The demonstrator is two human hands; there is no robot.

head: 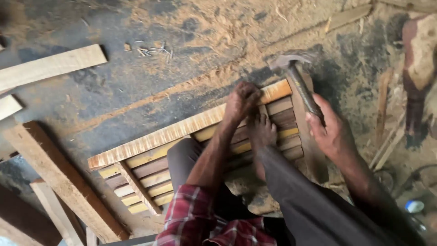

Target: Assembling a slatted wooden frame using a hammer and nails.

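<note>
Head view: sawdust-strewn floor [150, 68] (scrap planks [50, 66] about).

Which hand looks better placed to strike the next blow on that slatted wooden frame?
The right hand, probably: it grips the claw hammer, raised above the frame's end. The left hand is pressed down on the top rail, steadying it.

Your left hand [242, 101] is reached forward, fingers curled into a loose fist, knuckles up, forearm stretched out from a rolled plaid sleeve. Your right hand [331, 130] is raised, fingers wrapped in a closed grip, bare forearm angled back.
</note>
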